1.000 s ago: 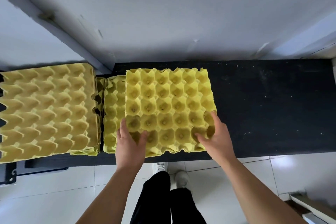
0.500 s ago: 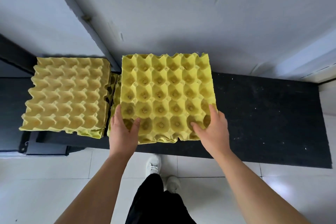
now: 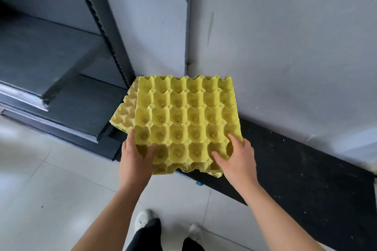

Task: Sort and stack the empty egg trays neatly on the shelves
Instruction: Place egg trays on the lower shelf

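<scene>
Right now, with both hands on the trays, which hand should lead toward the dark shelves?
Left, probably. The left hand grips the egg trays at their near-left corner, on the side facing the dark shelves; the right hand grips the near-right corner, above the black platform, farther away.

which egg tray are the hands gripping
The bright yellow tray on top; left hand and right hand grip its near edge. The paler tray only peeks out at its left.

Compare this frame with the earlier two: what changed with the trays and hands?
The yellow egg tray has been lifted off the black ledge and carried toward the grey shelving; the separate stack is out of view. Unchanged: left hand and right hand grip its near edge, and a lower tray peeks out left beneath.
</scene>
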Demonstrator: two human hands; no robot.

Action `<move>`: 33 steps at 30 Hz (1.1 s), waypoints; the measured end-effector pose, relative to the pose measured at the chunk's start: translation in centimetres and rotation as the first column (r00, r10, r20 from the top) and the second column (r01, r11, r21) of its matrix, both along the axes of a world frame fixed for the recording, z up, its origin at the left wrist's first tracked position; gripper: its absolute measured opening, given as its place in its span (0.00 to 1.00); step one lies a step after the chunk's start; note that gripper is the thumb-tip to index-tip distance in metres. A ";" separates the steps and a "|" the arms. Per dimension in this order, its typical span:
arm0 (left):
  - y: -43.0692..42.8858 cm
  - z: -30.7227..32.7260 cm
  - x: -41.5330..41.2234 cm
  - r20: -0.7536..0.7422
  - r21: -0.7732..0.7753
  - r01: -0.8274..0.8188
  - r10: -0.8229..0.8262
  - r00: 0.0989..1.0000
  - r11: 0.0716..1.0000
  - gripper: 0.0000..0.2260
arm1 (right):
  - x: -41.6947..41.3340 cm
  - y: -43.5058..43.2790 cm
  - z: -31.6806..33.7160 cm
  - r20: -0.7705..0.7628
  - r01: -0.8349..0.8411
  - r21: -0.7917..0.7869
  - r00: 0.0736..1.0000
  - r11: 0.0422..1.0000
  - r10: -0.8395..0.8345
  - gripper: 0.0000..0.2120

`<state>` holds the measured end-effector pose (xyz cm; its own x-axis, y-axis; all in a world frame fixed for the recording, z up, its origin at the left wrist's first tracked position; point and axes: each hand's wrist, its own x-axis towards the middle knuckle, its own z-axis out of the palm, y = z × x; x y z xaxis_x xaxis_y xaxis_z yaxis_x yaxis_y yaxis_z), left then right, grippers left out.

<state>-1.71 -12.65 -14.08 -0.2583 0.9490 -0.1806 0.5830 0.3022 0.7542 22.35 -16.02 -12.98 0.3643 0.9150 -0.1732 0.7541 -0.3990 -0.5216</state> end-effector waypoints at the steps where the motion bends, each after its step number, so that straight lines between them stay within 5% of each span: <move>1: -0.1 0.7 -1.6 0.002 0.020 -0.035 0.035 0.999 0.999 0.34 | -1.4 0.5 0.9 0.000 -0.031 0.011 1.000 0.999 0.031 0.35; 13: -0.4 7.2 -28.7 -0.016 0.167 -0.312 0.319 0.948 0.935 0.29 | -28.3 6.7 9.0 -0.024 -0.278 0.072 0.960 0.958 0.280 0.36; 21: 1.9 11.1 -47.3 -0.029 0.211 -0.376 0.391 0.920 0.902 0.25 | -47.0 10.4 12.3 -0.072 -0.336 0.133 0.935 0.932 0.347 0.38; 33: 13.1 11.6 -63.7 -0.064 0.227 -0.385 0.408 0.911 0.895 0.23 | -63.6 22.2 12.8 -0.057 -0.365 0.147 0.925 0.919 0.377 0.39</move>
<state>-65.40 0.49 -2.50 -0.6276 0.7765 0.0561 0.5276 0.3712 0.7641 -41.30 6.15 -0.14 -0.0160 0.9983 -0.0567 0.7869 -0.0224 -0.6167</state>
